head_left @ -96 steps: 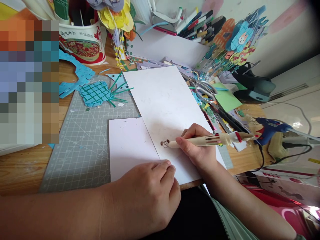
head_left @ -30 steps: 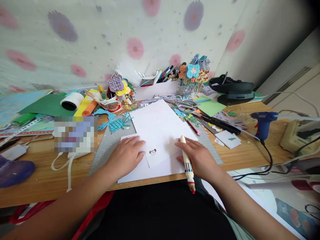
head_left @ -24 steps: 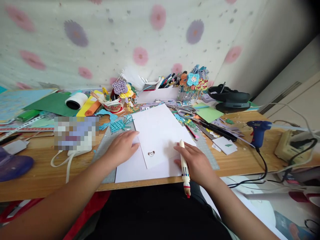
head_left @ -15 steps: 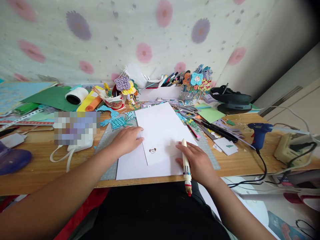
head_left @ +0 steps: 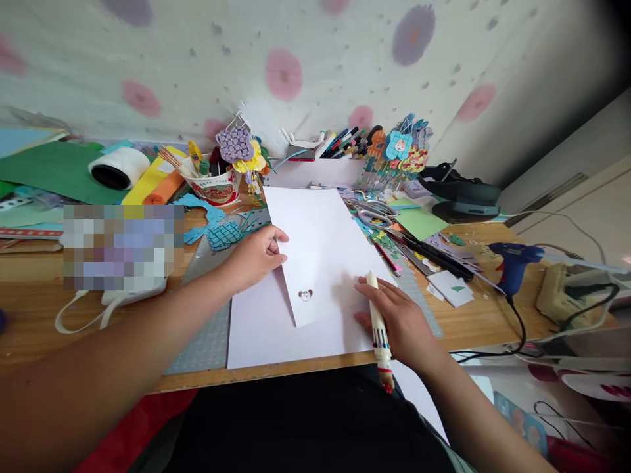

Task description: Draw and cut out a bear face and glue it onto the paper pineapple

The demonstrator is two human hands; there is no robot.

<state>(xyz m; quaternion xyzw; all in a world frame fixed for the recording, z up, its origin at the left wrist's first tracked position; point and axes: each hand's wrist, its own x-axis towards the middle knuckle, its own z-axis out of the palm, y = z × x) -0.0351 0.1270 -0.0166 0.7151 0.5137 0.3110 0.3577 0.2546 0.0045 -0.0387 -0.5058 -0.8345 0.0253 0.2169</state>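
Note:
A white sheet of paper (head_left: 323,243) with a small printed animal face near its lower left lies tilted over a larger white sheet (head_left: 261,348). My left hand (head_left: 259,258) pinches the upper sheet's left edge between thumb and fingers. In my right hand (head_left: 401,322), a cream multicolour pen (head_left: 378,328) rests between thumb and fingers, its tip pointing away from me and its small figure topper towards me. The fingertips of that hand are at the upper sheet's lower right. Beneath the papers is a grey cutting mat (head_left: 197,328).
Teal paper cutouts (head_left: 224,234) and a paper cup of tools (head_left: 214,187) stand left of the sheets. Scissors (head_left: 377,213), paper scraps and a black long tool (head_left: 438,256) lie to the right. A blue glue gun (head_left: 515,263) stands farther right, with its cord hanging over the table edge.
My view has shifted slightly. My left hand's fingers have curled more closely onto the upper sheet's edge, which looks slightly lifted. My right hand still holds the pen.

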